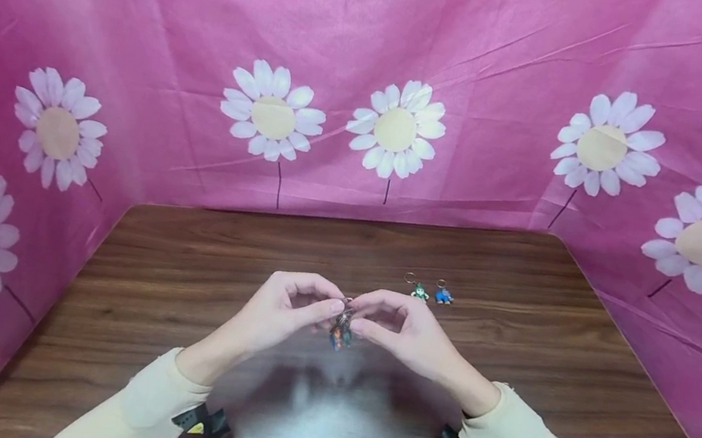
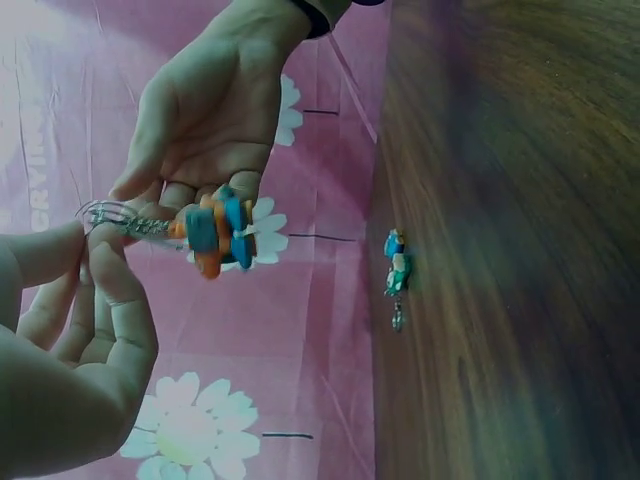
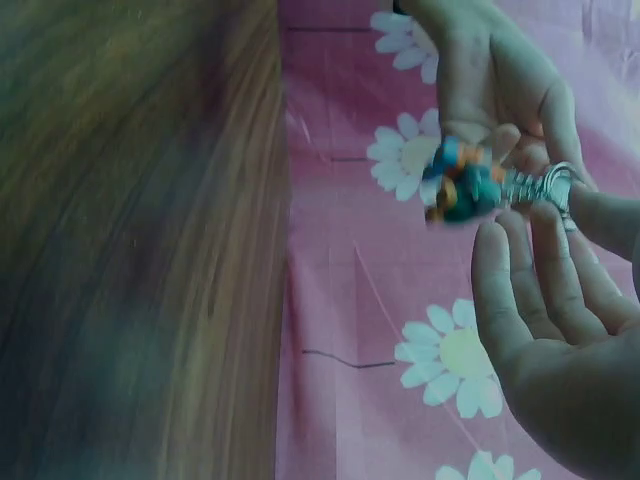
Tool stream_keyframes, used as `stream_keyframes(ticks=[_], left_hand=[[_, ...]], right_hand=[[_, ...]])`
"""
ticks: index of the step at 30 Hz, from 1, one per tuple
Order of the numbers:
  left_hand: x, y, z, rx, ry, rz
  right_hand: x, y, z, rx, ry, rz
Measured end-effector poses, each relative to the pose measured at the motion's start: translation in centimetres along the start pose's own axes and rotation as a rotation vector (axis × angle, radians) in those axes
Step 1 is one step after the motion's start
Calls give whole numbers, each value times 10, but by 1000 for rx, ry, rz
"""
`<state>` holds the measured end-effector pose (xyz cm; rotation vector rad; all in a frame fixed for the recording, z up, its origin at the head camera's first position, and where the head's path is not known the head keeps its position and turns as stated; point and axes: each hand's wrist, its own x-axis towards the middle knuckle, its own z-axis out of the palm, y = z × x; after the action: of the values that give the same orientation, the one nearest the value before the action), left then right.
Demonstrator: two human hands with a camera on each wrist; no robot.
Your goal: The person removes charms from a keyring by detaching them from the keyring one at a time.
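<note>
A bunch of figurine keychains hangs over the table between both hands. Thumb and fingers of the left hand pinch the metal rings at the top of the bunch. From the other side, the right hand pinches the same rings with thumb and fingertips. Short chains lead down to small orange, blue and green figures, clustered close together. In the right wrist view, green and orange figures dangle beside the fingers. Some figures are hidden behind others.
Beyond the right hand, a green figure keychain and a blue figure keychain lie on the brown wood-grain table. Pink cloth with white daisies encloses the back and sides.
</note>
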<state>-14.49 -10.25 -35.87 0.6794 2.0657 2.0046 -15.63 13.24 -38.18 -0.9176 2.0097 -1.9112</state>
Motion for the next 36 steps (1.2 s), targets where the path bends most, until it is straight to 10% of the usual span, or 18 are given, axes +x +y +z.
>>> stream_keyframes(ticks=[8,16,36], left_hand=[[4,-6,7,-40,12,34],[5,-10,6,-17,-11,-12],[2,-7,0,-17,-39,-4]], right_hand=[[4,-1,3,73,111,41],[3,-5,-3,-95,184,37],[-3,-14,-9,-172,1,-28]])
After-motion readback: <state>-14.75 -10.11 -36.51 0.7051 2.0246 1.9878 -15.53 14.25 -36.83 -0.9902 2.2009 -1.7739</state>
